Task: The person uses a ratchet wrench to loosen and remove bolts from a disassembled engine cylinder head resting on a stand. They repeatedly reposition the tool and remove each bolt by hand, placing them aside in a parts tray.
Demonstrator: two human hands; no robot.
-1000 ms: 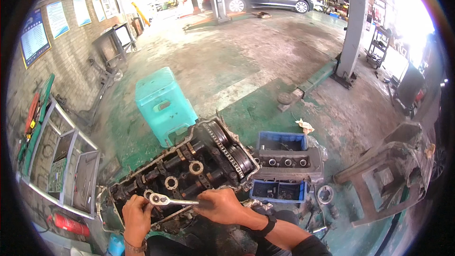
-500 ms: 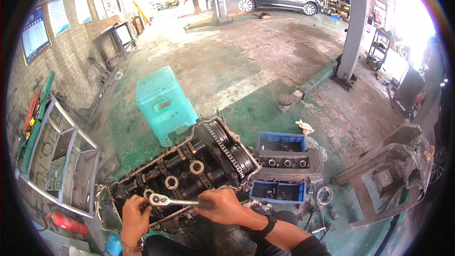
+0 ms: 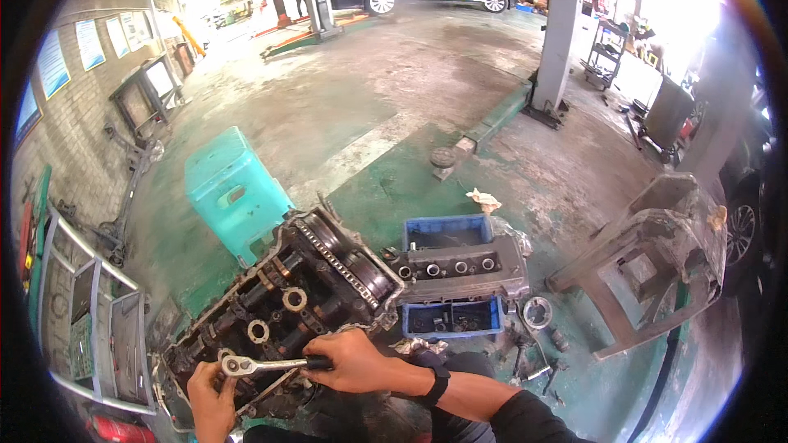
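Observation:
My right hand is wrapped round the black grip of a shiny ratchet wrench, which lies roughly level over the near side of an engine cylinder head. At the wrench's round head, the fingers of my left hand are closed against its left side; what sits below that head is hidden. Dark camshafts, two pale round openings and a timing chain by two sprockets show on the engine. The chain end points away to the right.
A turquoise stool stands beyond the engine. To the right lie a valve cover and two blue bins, with loose metal parts and a ring nearby. A grey frame-like casting sits far right; a lift post stands behind.
My view has turned right, so the engine, stool and bins sit further left in the picture. Both hands keep their places on the wrench, its handle angled slightly more upward to the right.

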